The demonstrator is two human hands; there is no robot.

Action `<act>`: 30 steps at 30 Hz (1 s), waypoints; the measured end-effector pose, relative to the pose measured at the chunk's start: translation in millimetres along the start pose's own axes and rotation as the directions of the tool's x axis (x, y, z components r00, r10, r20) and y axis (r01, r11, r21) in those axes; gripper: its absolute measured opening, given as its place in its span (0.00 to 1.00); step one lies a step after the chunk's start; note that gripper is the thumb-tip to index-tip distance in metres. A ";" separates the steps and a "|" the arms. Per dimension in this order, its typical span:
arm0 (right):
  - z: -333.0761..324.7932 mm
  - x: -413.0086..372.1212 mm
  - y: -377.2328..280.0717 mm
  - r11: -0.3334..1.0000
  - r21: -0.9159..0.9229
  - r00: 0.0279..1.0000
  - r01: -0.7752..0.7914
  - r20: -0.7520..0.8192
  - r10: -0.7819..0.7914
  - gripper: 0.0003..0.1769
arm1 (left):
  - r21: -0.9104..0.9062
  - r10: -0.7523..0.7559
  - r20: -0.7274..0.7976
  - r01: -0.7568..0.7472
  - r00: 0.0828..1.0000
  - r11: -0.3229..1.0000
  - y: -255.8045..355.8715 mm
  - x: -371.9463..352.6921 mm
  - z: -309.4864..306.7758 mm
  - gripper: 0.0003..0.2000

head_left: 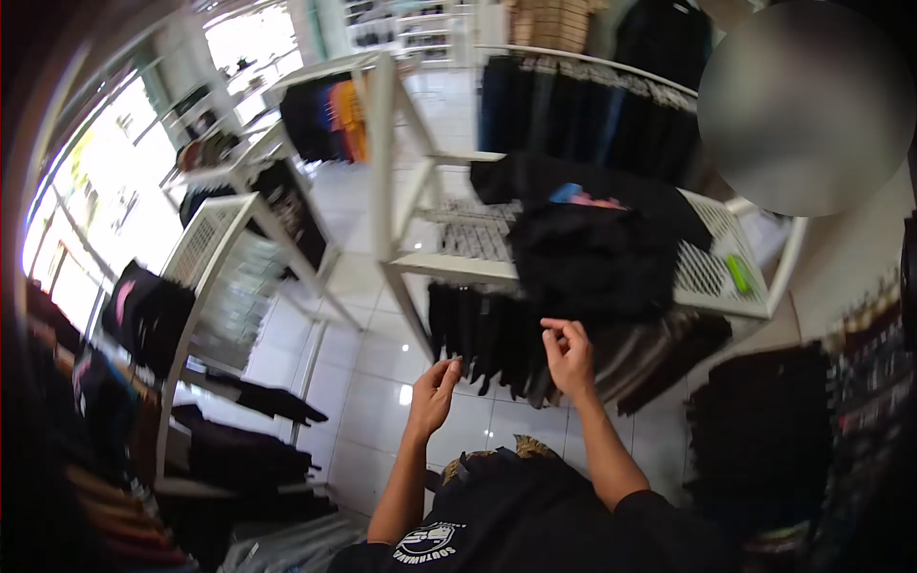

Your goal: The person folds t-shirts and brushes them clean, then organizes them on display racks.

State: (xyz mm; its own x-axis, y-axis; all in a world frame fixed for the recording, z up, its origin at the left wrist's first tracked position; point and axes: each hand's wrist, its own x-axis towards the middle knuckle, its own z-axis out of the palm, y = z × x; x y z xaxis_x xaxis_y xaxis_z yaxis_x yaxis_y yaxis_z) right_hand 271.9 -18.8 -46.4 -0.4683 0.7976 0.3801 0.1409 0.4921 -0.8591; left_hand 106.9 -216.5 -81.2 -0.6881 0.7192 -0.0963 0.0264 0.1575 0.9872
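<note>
One black cloth garment [592, 267], draped over a white metal mesh-topped shelf [458, 266]; from my remote post I list the right hand [570, 361] near it, fingers loose and unladen, the left hand [433, 403] lower, curled, its grasp beyond my telling. For neat handling, I judge two well-spaced edges best. Lettering: worn black T-shirt [535, 520], white emblem, apparently "SOUTHWAVA", ending uncertain.

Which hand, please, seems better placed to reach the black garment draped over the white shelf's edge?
Probably the right hand: it appears nearer the black garment; the left hand is farther left.
</note>
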 end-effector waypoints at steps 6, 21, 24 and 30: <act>-127.7 45.2 37.3 0.967 -0.255 0.920 0.026 -0.371 -0.123 0.09 | 0.209 0.290 0.123 -0.310 0.949 0.927 53.3 34.1 94.9 0.16; -128.4 164.3 97.3 0.704 -0.697 0.955 -0.135 -0.281 -0.095 0.27 | 0.795 0.648 -0.058 -0.357 0.760 0.490 94.9 228.7 127.0 0.24; -130.2 163.4 95.8 0.750 -0.649 0.958 -0.128 -0.277 -0.076 0.27 | 0.775 0.652 -0.064 -0.374 0.756 0.509 97.2 224.6 125.6 0.22; -128.0 163.0 94.9 0.715 -0.687 0.945 -0.133 -0.306 -0.118 0.20 | 0.767 0.687 -0.096 -0.386 0.720 0.512 91.8 228.0 126.7 0.18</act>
State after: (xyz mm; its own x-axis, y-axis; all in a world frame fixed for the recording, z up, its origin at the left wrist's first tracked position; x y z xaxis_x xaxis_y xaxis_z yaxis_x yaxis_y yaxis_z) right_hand 320.6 202.6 -22.1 -0.1923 0.8020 0.5656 0.7619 0.4852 -0.4290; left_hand 44.3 47.6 -28.7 -0.5471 0.5614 0.6209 0.8356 0.3219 0.4452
